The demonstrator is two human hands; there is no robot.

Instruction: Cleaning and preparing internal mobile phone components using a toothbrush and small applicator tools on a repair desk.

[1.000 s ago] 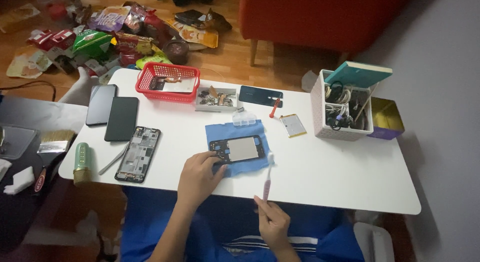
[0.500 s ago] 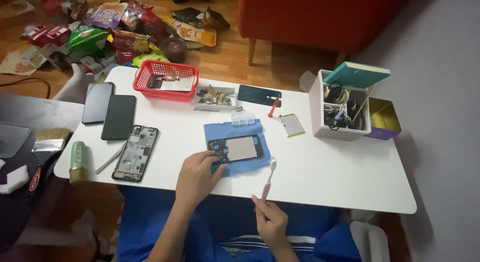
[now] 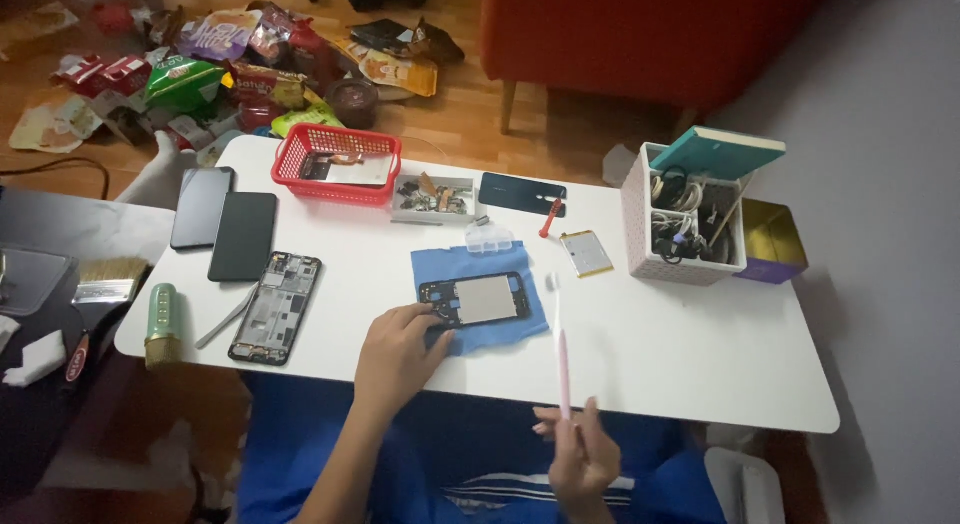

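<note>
White table [image 3: 700, 354] takes up most of the view, a litter of snack wrappers [image 3: 230, 74] on the floor behind it. Storage box [image 3: 680, 219] full of cables sits far right, red basket [image 3: 338, 164] at the back edge, two dark phones [image 3: 225, 224] and a stripped phone chassis [image 3: 275, 306] to the left. In the middle: blue cloth [image 3: 455, 264] with the phone frame [image 3: 478, 300] lying flat on it, open side up. Flat battery [image 3: 586, 253] and red screwdriver [image 3: 547, 217] just beyond the cloth.

Risks as I see them:
- Frame is held at one end only. If I press it from the right, it could pivot or skate on the cloth, and the cloth itself could slide on the smooth table.
- Toothbrush [image 3: 561, 354] is pinched at the very tail, so control of the head is poor; it could wobble onto the battery or flick small parts off the table.
- Clear parts case [image 3: 489, 236] sits touching the cloth's back edge; dragging the cloth would shove it.

Left hand [image 3: 395, 359]: forearm comes up from the table's near edge, palm down, fingers together and curled onto the frame's left end, pinning it to the cloth.

Right hand [image 3: 583, 462]: below the table's near edge, over my lap, fingers clamped on the pink handle's end, brush pointing away from me, white head hanging just right of the frame, not touching it as far as I can tell.
</note>
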